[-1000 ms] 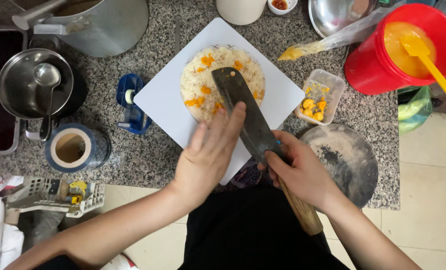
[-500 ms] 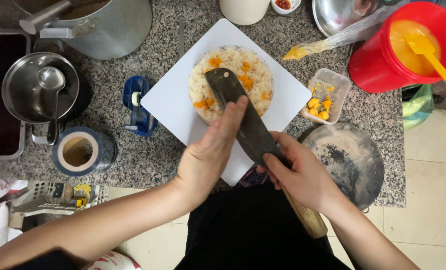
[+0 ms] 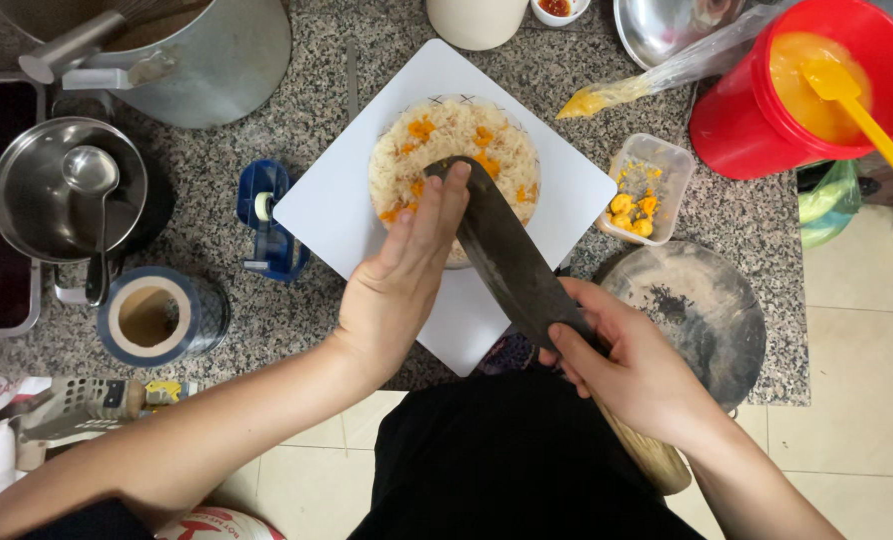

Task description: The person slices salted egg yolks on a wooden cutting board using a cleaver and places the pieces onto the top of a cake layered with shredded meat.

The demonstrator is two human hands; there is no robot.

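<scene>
Status, as judged from the present layout: the round rice cake, studded with orange pieces, lies uncut on the white square board at the middle of the granite table; no cut line shows, so the cutting itself appears not yet done. Containers, left to right: a steel saucepan holds only a ladle; a large steel pot has contents I cannot tell. The left hand lies flat, fingers pressing the cleaver blade over the cake. The right hand has its grip closed around the cleaver's wooden handle. A small clear tub holds orange pieces; the red bucket holds orange liquid and a yellow spatula.
</scene>
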